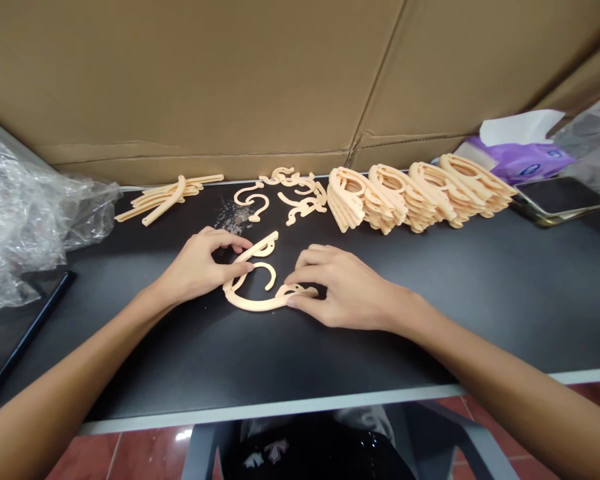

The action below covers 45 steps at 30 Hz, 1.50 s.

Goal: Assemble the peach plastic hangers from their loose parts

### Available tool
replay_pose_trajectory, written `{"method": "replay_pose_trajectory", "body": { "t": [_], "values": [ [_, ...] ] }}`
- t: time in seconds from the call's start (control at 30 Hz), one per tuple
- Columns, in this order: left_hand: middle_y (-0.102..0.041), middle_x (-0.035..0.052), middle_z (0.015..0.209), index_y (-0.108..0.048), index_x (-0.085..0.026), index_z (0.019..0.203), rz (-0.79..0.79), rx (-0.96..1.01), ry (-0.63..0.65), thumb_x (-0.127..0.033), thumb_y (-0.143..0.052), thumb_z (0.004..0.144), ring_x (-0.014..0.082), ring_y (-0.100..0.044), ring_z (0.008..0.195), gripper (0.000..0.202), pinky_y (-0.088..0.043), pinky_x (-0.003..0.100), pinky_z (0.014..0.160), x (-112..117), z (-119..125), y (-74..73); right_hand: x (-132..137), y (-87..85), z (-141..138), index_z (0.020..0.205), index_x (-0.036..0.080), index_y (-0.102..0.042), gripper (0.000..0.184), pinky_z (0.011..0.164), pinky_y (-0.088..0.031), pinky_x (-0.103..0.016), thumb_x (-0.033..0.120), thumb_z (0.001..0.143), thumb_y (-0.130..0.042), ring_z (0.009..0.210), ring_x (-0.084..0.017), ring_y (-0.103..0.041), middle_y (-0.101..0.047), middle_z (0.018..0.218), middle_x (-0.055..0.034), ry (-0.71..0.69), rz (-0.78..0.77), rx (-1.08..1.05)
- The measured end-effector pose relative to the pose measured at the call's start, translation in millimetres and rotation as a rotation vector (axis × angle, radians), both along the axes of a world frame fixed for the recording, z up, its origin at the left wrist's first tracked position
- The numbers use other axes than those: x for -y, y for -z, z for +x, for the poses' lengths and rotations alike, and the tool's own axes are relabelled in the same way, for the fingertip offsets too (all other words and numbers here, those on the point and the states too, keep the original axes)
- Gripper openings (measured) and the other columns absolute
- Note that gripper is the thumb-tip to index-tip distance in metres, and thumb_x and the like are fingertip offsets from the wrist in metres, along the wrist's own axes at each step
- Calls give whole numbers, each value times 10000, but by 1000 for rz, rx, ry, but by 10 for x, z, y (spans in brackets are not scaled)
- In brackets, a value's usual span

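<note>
Closest in, a red tiled floor (145, 457) and a dark garment (325, 457) with pale motifs show below the light-edged front of the black desk (280, 363). Above the desk's near half, in the middle, is a cream plastic folding hanger (260, 305), its two arms spread apart and its curved hook lying between them. The left hand (197, 263) pinches one arm between thumb and fingers, close to the hook; the right hand (345, 287) pinches the other arm near its end, thumb on the near side, fingers curled. At the left, a dark flat device (17, 340) lies partly under crumpled clear plastic wrap (35, 207). Farther back, left to right, are a loose heap of slim cream hanger arms (165, 195), a whitish speckled patch (235, 217), two S-curved hooks (257, 201) and a small tangle of similar hook pieces (305, 200). Beside these, four leaning stacks of folded hangers (425, 197) stand in a row, with a dark-screened phone (563, 199) next to the last and a purple tissue pack (535, 159) behind it. Brown cardboard (190, 80) walls off the rear.
</note>
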<state>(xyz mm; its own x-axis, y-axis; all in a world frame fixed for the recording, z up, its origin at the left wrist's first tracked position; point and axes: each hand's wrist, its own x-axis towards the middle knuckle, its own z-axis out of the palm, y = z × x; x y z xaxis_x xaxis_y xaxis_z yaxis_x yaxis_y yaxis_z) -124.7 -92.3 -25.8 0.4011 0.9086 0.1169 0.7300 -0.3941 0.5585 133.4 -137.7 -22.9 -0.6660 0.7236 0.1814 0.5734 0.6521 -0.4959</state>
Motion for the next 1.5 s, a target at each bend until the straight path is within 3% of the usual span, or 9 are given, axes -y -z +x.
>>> {"method": "replay_pose_trajectory", "body": {
  "t": [0.57,0.77,0.9,1.03,1.27,1.5],
  "values": [
    [-761,50,1045,-786,-232,1085,10,23,131,-402,-627,880,245,-644,986,310,-434,440,998,58,71,24,-23,102,0,1037,162,-762,192,810,-484,-355,246,943,-617,877,-206,-572,-671,898,-73,-33,82,-53],
    [-739,41,1093,-772,-281,1146,-2,9,186,-357,-564,927,240,-629,1033,312,-415,442,1003,69,49,44,-44,132,9,1272,101,-644,474,937,-506,-457,346,871,-700,1079,-287,-553,-617,1200,-171,54,224,-73],
    [-720,46,1111,-759,-282,1174,-6,-9,217,-330,-539,946,238,-618,1053,321,-410,443,1007,69,35,38,-52,135,9,1318,130,-594,511,1002,-485,-491,389,888,-690,1176,-302,-545,-631,1281,-155,26,181,-57],
    [-715,49,1101,-750,-274,1187,-2,-32,233,-311,-531,953,238,-616,1052,322,-410,443,1005,73,37,30,-47,133,-1,1300,128,-601,472,992,-485,-474,382,908,-671,1141,-285,-573,-669,1252,-131,-5,141,-36],
    [-729,37,1075,-767,-292,1146,1,-6,242,-344,-563,940,232,-632,1024,295,-445,411,974,99,58,15,-48,119,14,1330,128,-594,583,1010,-482,-469,448,864,-735,1165,-280,-588,-686,1263,-143,-53,95,-45],
    [-749,42,1041,-782,-269,1081,21,7,211,-378,-582,927,234,-651,996,275,-465,413,968,115,86,-6,-56,117,18,1332,120,-598,604,969,-495,-445,425,839,-769,1113,-275,-599,-698,1246,-144,-88,123,-64]
  ]
}}
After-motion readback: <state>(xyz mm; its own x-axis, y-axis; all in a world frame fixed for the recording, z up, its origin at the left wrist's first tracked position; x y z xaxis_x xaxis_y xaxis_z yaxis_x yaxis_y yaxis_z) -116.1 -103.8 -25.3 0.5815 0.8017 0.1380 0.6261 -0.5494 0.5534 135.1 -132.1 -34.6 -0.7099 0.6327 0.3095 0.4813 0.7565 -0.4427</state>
